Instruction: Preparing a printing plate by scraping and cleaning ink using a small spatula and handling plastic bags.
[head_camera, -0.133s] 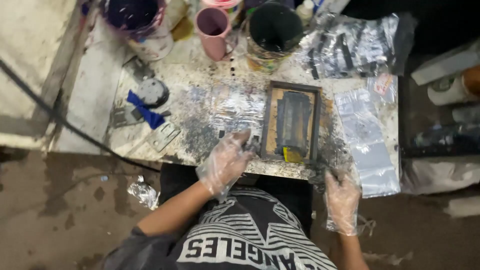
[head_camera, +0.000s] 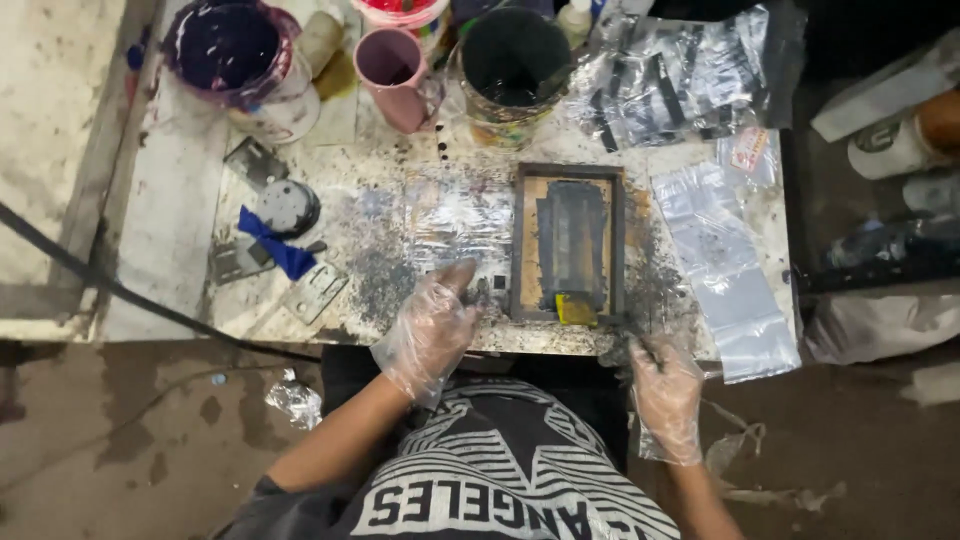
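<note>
Sitting at a stained worktable (head_camera: 180, 230), seen from above. Wearing thin clear plastic gloves on both hands, presumably keeping ink off the skin.

Left hand (head_camera: 432, 325) resting on the table just beside the left edge of a small wooden printing frame (head_camera: 568, 243), fingers loosely spread and lying flat, closing on nothing; fingertips touching a small dark bit at the frame's lower left corner, too small to identify. Likely steadying the frame there, judging by the placement.

Right hand (head_camera: 665, 395) hanging at the table's near edge, below and right of the frame, fingers relaxed and open, holding nothing.

Frame lying flat near the table's front edge, its mesh smeared dark with ink, a small yellow scraper (head_camera: 576, 310) sitting at its lower end, resting on the frame's bottom edge.

Clear plastic sheets (head_camera: 725, 270) lying to the right of the frame, more piled behind it, within easy reach. Ink tubs standing along the far side: a purple bucket (head_camera: 235, 55), a pink cup (head_camera: 392, 75), a black pot (head_camera: 515, 65). A blue rag (head_camera: 275, 245) lying left, well apart from the hands.
</note>
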